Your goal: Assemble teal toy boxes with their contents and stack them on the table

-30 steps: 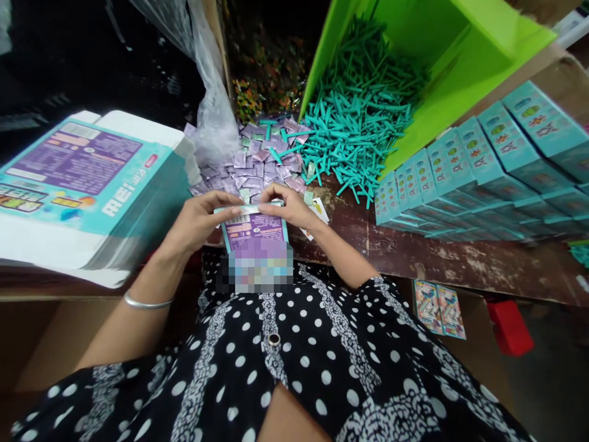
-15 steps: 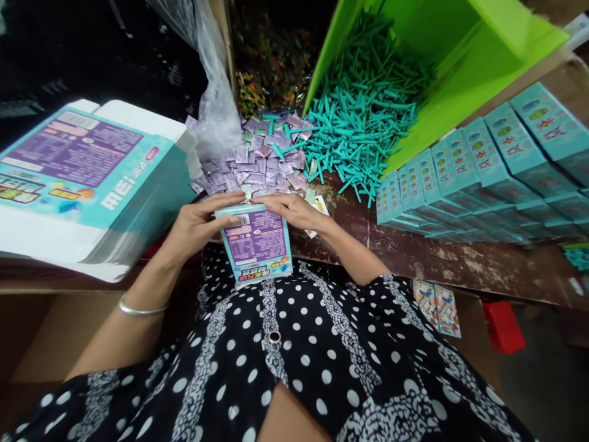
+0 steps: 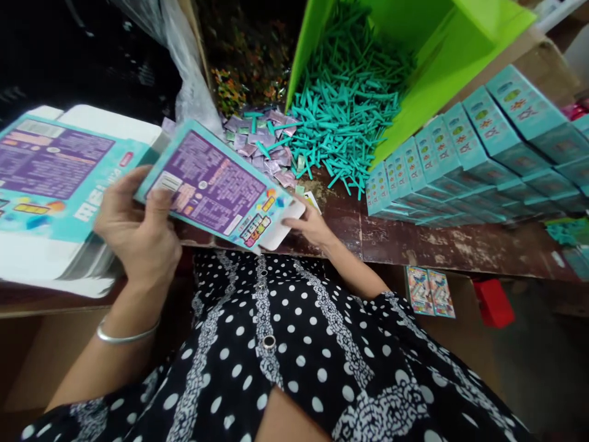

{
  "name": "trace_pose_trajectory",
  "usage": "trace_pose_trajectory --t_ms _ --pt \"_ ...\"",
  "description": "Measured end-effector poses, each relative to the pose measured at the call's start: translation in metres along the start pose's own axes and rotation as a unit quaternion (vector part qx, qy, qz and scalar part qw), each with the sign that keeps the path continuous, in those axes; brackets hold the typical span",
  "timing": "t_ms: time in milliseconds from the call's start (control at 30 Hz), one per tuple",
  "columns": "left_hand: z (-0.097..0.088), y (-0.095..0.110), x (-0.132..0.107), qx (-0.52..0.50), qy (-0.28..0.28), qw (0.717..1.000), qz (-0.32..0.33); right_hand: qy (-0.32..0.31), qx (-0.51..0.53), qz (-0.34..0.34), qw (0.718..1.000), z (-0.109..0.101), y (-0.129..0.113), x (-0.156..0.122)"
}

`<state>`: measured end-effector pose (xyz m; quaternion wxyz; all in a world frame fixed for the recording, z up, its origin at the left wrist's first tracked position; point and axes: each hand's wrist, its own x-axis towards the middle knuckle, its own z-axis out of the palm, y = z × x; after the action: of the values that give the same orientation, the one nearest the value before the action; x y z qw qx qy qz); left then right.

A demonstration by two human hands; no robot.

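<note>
A teal and purple printed carton (image 3: 211, 187) is held at a slant in front of me, its printed panel facing up. My left hand (image 3: 140, 221) grips its left end, thumb across the panel near the barcode. At the carton's lower right end, white flaps stick out, and my right hand (image 3: 308, 222) pinches that end between thumb and fingers. Just left of my left hand lies a stack of flat, unfolded cartons (image 3: 55, 153) with the same print. Small purple sachets (image 3: 271, 150) are heaped behind the held carton, which partly hides them.
A lime green bin (image 3: 442, 61) lies tipped, spilling teal plastic sticks (image 3: 340, 129) onto the brown worn table (image 3: 391, 239). Finished-looking teal boxes (image 3: 478, 141) stand in rows at the right. A clear plastic bag (image 3: 191, 80) hangs at the back left.
The carton has moved from upright against my body up and left, turning to a slant. My left hand has shifted to its far left end, my right hand to the flap end.
</note>
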<state>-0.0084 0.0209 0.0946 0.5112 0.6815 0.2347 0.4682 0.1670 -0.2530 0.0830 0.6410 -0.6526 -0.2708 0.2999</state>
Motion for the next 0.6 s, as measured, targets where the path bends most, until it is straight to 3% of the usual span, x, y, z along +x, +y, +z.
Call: trace_pose_trajectory --t_ms 67,133,167,233,333,400,467,500,567,600 --pt "0.001 0.002 -0.002 -0.001 -0.071 0.997 0.039 0.104 0.082 -0.002 0.991 -0.01 -0.002 -0.005" --pt "-0.003 0.005 -0.007 0.079 -0.171 0.976 0.108 0.164 0.11 -0.007 0.98 -0.013 -0.002 -0.011" --pt "-0.005 0.006 -0.009 0.129 -0.209 0.958 0.149 0.167 0.107 -0.002 0.98 -0.01 -0.001 -0.014" --pt "-0.01 0.009 -0.012 0.195 -0.278 0.919 0.201 0.107 0.091 0.035 0.99 0.0 0.002 -0.022" --pt "-0.014 0.013 -0.011 0.21 -0.431 0.87 0.117 -0.064 0.058 0.091 0.992 0.013 0.007 -0.027" --pt "-0.014 0.014 -0.006 0.221 -0.472 0.853 0.029 -0.115 -0.011 0.092 0.989 0.008 0.005 -0.023" --pt "-0.014 0.014 0.0 0.249 -0.463 0.85 -0.031 -0.05 -0.156 0.076 0.984 -0.01 0.0 -0.014" --pt "-0.014 0.014 0.002 0.265 -0.455 0.848 -0.053 0.005 -0.248 0.072 0.966 -0.022 -0.002 -0.009" --pt "-0.014 0.012 0.007 0.289 -0.448 0.841 -0.095 0.088 -0.416 0.082 0.901 -0.043 -0.006 -0.001" --pt "-0.013 0.011 0.008 0.296 -0.448 0.836 -0.114 0.098 -0.476 0.095 0.869 -0.051 -0.008 0.003"
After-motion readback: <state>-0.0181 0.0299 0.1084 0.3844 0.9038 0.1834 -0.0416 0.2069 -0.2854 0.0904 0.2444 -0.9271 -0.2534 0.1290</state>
